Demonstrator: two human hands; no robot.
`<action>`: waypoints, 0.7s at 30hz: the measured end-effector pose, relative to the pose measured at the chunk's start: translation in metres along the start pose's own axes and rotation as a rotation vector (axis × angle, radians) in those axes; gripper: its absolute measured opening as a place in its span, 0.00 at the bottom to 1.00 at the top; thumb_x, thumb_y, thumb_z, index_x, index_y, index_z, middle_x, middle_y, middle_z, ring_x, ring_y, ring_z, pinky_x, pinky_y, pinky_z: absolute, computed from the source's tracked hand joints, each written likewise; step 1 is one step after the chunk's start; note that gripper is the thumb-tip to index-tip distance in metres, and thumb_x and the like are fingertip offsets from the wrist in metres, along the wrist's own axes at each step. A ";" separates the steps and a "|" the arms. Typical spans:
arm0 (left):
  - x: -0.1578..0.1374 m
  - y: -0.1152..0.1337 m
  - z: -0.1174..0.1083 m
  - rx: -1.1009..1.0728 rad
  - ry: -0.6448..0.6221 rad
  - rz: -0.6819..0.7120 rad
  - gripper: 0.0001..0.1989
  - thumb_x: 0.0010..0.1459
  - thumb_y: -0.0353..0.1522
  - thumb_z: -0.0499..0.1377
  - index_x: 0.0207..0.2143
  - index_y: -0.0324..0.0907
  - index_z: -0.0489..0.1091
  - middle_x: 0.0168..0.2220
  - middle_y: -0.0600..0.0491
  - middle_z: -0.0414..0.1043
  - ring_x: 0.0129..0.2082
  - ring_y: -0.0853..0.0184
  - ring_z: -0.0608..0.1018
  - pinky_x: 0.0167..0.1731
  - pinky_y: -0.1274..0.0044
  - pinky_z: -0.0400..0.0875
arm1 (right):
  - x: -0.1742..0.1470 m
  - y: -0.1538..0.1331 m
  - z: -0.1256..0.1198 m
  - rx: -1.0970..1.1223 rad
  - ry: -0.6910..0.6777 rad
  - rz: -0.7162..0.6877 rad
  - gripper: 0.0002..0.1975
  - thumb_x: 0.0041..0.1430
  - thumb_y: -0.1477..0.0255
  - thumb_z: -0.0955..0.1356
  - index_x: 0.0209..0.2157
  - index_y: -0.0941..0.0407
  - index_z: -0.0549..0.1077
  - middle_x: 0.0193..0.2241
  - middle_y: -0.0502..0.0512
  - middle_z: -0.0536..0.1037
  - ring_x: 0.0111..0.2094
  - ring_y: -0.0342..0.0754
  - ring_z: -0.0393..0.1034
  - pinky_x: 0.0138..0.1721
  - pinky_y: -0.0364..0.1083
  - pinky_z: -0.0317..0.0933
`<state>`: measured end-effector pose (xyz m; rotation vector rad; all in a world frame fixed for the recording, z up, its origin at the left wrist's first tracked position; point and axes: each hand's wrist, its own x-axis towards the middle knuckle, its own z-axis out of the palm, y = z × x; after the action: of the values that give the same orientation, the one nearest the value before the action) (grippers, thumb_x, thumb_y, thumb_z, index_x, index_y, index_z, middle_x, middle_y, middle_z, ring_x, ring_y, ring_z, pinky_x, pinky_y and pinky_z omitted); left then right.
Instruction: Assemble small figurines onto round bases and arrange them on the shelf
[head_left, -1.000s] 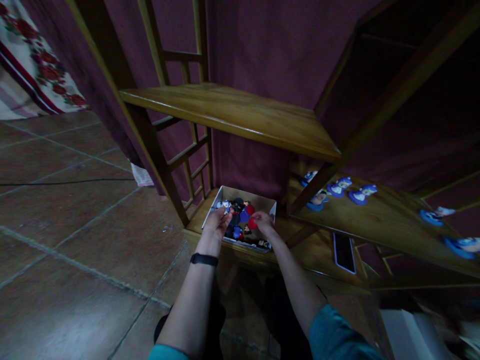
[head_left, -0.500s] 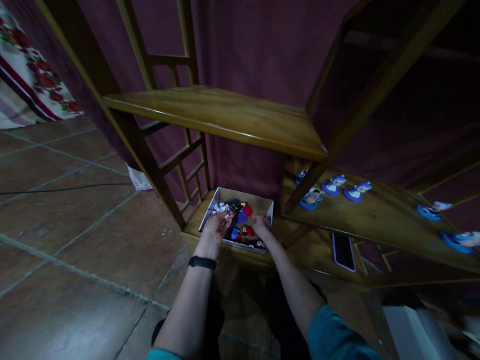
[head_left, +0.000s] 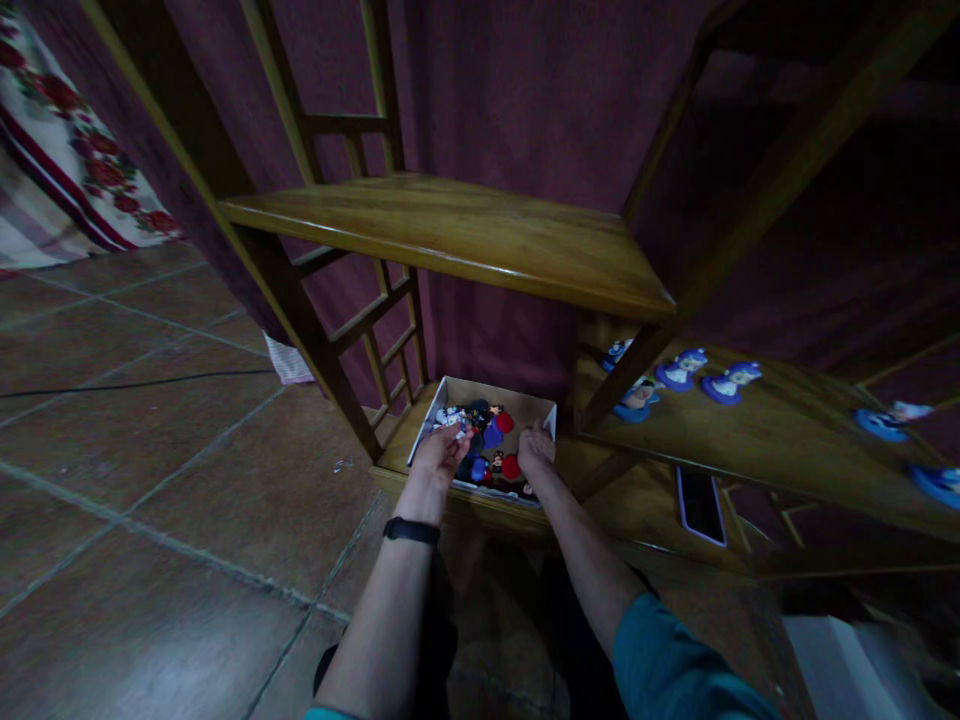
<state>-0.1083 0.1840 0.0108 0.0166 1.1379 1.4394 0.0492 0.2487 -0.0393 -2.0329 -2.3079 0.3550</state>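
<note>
- Left: the left hand, a dark wristband behind it, reaches over the near left part of the box, palm partly upturned, fingers loosely curled. White-and-blue figurines lie at its fingertips; whether any is gripped is not clear from this view.
- Centre: the shallow open box, pale-rimmed, rests on the low wooden ledge. It contains the white-and-blue figurines at left, dark figurines and a red disc toward the back, a blue piece mid-box, and a red-based figurine near the front.
- Key relation: the red-based figurine lies just left of the right hand, long axis roughly side to side, base toward that hand, which is the nearer; contact cannot be determined.
- Right of centre: the right hand points down inside the box's right end, its fingertips hidden, so its grasp cannot be judged.
- Far right: purple-based figurines stand on the adjoining shelf; a dark phone lies below.
</note>
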 end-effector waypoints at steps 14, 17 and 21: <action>-0.005 -0.010 0.009 -0.007 -0.096 0.001 0.07 0.50 0.30 0.61 0.34 0.42 0.68 0.35 0.52 0.75 0.31 0.69 0.76 0.33 0.75 0.71 | -0.022 -0.009 -0.014 1.107 0.050 -0.356 0.06 0.48 0.72 0.64 0.32 0.54 0.66 0.28 0.47 0.72 0.30 0.45 0.69 0.33 0.43 0.63; -0.011 -0.016 0.012 -0.024 -0.236 -0.007 0.11 0.47 0.30 0.63 0.35 0.42 0.68 0.35 0.53 0.75 0.31 0.68 0.76 0.35 0.70 0.72 | -0.036 -0.012 -0.019 1.076 0.091 -0.414 0.05 0.49 0.73 0.63 0.32 0.54 0.67 0.29 0.47 0.72 0.31 0.44 0.70 0.35 0.44 0.63; -0.015 -0.025 0.015 -0.010 -0.311 0.065 0.12 0.44 0.27 0.65 0.33 0.40 0.68 0.30 0.53 0.74 0.28 0.68 0.76 0.33 0.72 0.72 | -0.049 -0.007 -0.027 0.996 0.151 -0.501 0.10 0.49 0.77 0.61 0.34 0.53 0.69 0.37 0.50 0.72 0.36 0.44 0.71 0.40 0.45 0.64</action>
<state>-0.0768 0.1757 0.0121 0.2644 0.8812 1.4413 0.0540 0.2031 -0.0058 -0.9459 -1.8401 0.9986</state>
